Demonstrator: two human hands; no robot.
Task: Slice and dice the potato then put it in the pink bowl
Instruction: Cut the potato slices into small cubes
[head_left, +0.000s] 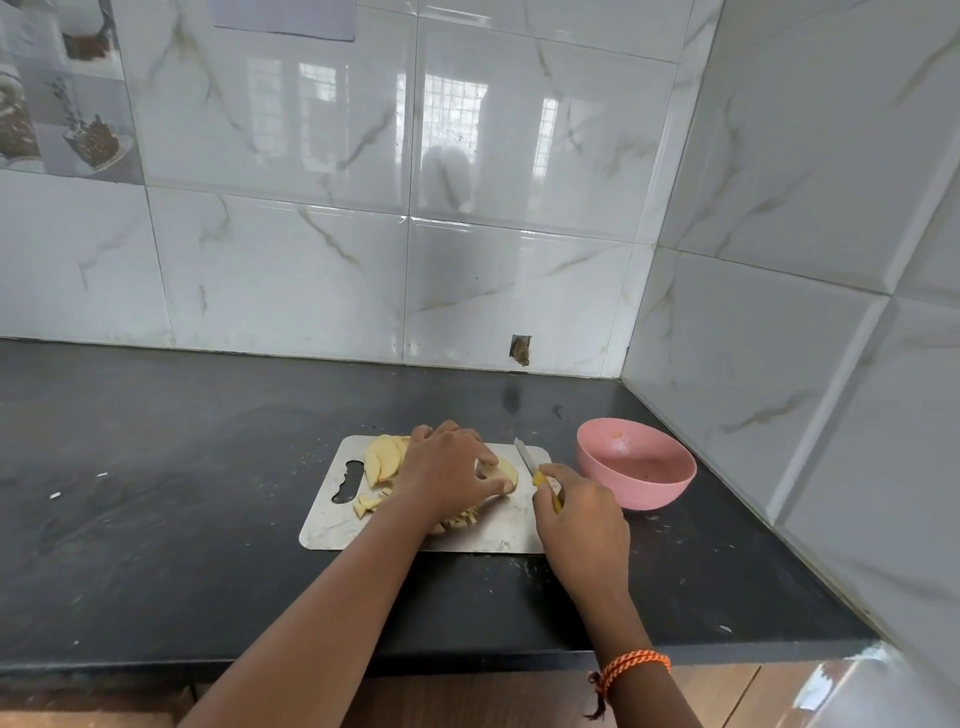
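Head view: left hand (447, 467) pinches the potato (506, 475) mid-board (332, 525); right hand (582, 519), curled round the knife (527, 457), sits just right, blade pointing far-left. Pink bowl (636, 467) further right.

A dark tabletop (182, 493) is running along the tiled wall into a corner on the right. A pale cutting board (332, 525) with a handle slot at its left end is lying flat on it near the front edge. Just beside the board's right end, a pink bowl (636, 470) is sitting upright. Small pale specks are lying scattered over the dark surface.
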